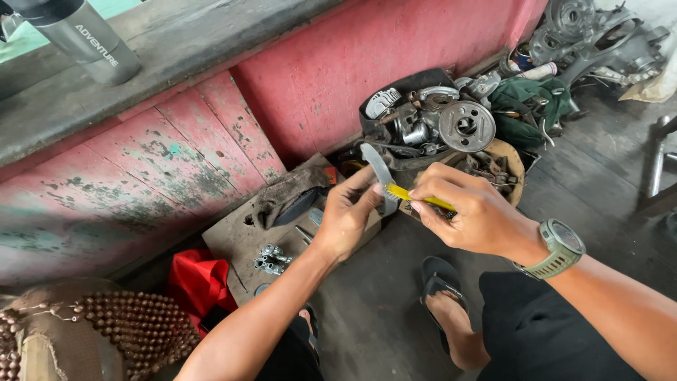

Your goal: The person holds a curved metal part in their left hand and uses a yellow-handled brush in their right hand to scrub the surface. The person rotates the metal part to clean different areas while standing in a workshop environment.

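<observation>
The left hand (345,219) grips a curved grey metal piece (379,176), and the right hand (469,212) pinches a yellow-handled brush (416,197) against it. The brushing looks underway, not finished. Both are held above the concrete floor (374,310), near a board (243,240) with small metal parts (270,259) along the red wall (395,56).

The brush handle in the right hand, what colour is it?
Yellow. The brush handle is pinched in the right hand; the head view shows it best.
</observation>
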